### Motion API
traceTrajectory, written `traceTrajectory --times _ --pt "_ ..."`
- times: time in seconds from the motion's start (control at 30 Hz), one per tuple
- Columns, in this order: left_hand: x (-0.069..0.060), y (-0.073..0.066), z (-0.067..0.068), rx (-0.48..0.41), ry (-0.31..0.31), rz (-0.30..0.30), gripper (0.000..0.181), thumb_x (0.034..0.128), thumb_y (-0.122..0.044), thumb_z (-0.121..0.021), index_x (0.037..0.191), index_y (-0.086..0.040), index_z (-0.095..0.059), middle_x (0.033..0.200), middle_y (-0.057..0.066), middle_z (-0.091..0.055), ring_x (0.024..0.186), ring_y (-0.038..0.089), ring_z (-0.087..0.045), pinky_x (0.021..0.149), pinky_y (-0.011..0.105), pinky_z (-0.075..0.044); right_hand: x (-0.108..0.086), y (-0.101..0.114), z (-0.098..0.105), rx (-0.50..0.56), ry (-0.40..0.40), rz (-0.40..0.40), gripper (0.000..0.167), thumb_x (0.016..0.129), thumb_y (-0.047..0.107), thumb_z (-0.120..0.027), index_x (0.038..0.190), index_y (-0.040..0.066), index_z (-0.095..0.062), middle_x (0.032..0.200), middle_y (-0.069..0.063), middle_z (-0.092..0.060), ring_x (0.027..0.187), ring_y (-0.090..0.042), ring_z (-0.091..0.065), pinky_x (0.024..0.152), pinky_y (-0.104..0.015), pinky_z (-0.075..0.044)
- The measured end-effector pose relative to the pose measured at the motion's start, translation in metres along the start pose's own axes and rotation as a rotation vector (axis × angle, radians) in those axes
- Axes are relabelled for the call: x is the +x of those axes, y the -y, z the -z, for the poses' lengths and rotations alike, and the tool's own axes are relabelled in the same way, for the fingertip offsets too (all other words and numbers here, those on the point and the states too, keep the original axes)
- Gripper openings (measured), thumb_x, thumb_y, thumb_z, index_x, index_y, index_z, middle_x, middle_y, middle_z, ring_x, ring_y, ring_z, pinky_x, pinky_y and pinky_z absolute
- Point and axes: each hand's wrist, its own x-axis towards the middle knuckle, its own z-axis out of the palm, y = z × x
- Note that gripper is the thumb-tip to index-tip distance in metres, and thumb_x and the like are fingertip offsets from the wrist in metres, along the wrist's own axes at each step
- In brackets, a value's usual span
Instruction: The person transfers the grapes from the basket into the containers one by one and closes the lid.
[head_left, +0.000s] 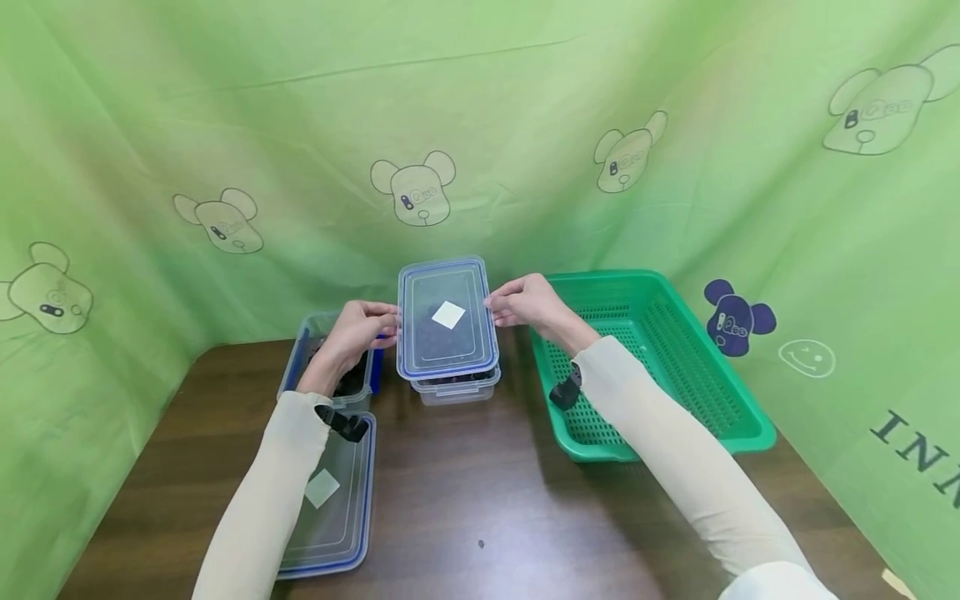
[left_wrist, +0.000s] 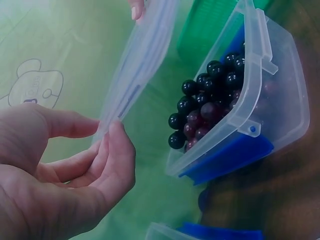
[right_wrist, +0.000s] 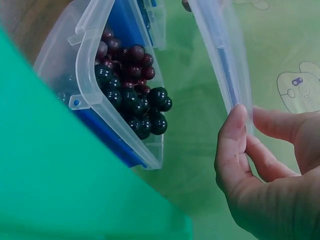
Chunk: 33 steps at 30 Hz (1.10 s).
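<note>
Clear plastic lid, pinched at opposite edges by left hand and right hand, thumbs nearly meeting fingers, hangs between the hands above a box of grapes, and might drop askew if either grip slipped.

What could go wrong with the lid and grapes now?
The grapes are heaped near the rim of their box, so the lid might squash some. Fingers pinch the lid only at its edges, so it could slip. The left hand seems to reach over the left box and might bump it.
</note>
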Motion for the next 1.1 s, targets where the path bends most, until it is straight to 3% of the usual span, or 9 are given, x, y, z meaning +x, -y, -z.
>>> traceTrajectory --times 0.1,0.33,0.67,0.87,1.1 --pt "-0.001 -0.002 0.0 0.016 -0.014 -0.006 0.037 0.1025 -0.008 -0.065 0.137 0.006 -0.063 0.106 0.008 -0.068 0.078 0.01 -0.066 0.075 0.018 -0.063 -0.002 0.002 0.0 0.008 0.003 0.013 0.028 0.097 0.005 -0.072 0.121 -0.009 -0.072 0.087 -0.005 -0.076 0.073 -0.013 -0.072 0.08 -0.03 -0.067" --pt "-0.005 -0.005 0.001 0.043 -0.032 -0.066 0.037 0.1028 -0.01 -0.063 0.136 0.006 -0.062 0.112 0.013 -0.069 0.083 0.011 -0.069 0.088 0.03 -0.065 -0.002 0.002 -0.001 0.007 -0.02 0.076 0.026 0.097 0.006 -0.074 0.119 -0.007 -0.074 0.089 -0.004 -0.078 0.074 -0.013 -0.073 0.089 -0.038 -0.066" --pt "-0.006 -0.01 -0.005 0.017 -0.111 -0.206 0.035 0.0976 -0.001 -0.061 0.131 0.01 -0.063 0.104 0.012 -0.063 0.075 0.009 -0.069 0.075 0.022 -0.065 -0.001 0.005 0.005 0.083 -0.052 0.148 0.028 0.096 0.01 -0.076 0.12 -0.004 -0.074 0.09 0.001 -0.077 0.074 -0.015 -0.072 0.085 -0.037 -0.067" --pt "-0.001 -0.013 -0.01 0.025 -0.167 -0.294 0.033 0.0948 -0.001 -0.061 0.126 0.009 -0.065 0.102 0.011 -0.066 0.074 0.007 -0.07 0.081 0.032 -0.067 -0.002 0.005 0.011 0.172 -0.045 0.166 0.035 0.098 0.014 -0.076 0.127 -0.005 -0.071 0.077 0.001 -0.078 0.067 -0.011 -0.074 0.074 -0.032 -0.067" --pt "0.002 -0.01 -0.01 0.037 -0.197 -0.412 0.025 0.0967 -0.003 -0.068 0.12 0.007 -0.069 0.097 0.011 -0.071 0.077 0.01 -0.072 0.082 0.034 -0.067 -0.001 0.008 0.015 0.275 0.009 0.16 0.04 0.103 0.013 -0.069 0.138 -0.005 -0.064 0.082 -0.002 -0.081 0.075 -0.016 -0.08 0.087 -0.04 -0.065"
